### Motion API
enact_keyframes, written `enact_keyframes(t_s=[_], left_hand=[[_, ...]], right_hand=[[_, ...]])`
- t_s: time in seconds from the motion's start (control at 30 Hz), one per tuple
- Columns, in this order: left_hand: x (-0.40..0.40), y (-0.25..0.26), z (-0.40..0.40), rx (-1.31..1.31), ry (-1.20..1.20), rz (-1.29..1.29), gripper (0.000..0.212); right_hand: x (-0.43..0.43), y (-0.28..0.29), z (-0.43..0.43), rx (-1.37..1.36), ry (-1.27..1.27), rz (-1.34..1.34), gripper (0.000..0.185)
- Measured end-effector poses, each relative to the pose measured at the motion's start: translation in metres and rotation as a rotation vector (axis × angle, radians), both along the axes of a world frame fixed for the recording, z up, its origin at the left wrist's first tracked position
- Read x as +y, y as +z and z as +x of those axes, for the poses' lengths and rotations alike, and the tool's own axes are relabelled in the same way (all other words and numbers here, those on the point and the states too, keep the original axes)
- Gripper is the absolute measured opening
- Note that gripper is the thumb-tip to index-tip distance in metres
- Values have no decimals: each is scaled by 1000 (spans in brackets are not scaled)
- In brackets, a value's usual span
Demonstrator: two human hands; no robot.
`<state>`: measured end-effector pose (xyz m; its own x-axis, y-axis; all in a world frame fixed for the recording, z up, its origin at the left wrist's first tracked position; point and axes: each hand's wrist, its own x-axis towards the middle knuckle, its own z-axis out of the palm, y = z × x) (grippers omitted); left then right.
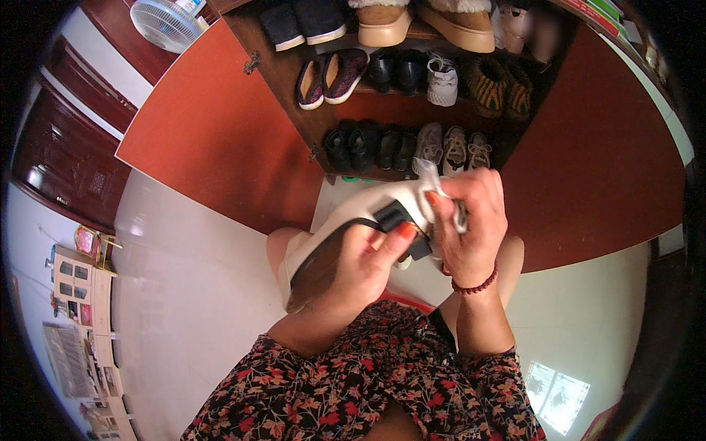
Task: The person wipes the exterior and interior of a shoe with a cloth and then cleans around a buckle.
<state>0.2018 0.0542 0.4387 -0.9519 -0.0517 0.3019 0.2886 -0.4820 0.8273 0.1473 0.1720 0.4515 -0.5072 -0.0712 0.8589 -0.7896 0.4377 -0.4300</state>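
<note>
A cream shoe (358, 201) with a dark opening and a black bow-like trim (392, 216) is held above my lap, tilted across the view. My left hand (361, 267) grips its near side, thumb over the edge by the trim. In my right hand (477, 220) is a crumpled white tissue or cloth (428, 172), pinched between thumb and fingers against the shoe's right end. Blur hides the exact contact there. A beaded bracelet (475, 284) circles my right wrist.
Ahead stands an open shoe cabinet with shelves of footwear, including dark floral slip-ons (345, 74), fur-trimmed boots (384, 25) and grey sneakers (455, 146). Its reddish doors (220, 127) (601, 165) swing out on both sides. A fan (165, 25) is at upper left.
</note>
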Motion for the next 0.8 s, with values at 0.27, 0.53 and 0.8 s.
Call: enact_keyframes(t_s=[0.27,0.53,0.8], left_hand=[[-9,32,7,-103,-79,127,64],[-14,16,-7,-138,-189,435,52],[-3,10,-7,-85,-173,169,55]], right_hand=[[-11,-51,16,5,-118,-35,26],[1,4,26,-2,180,-193,18],[-6,36,-7,58,24,100,16]])
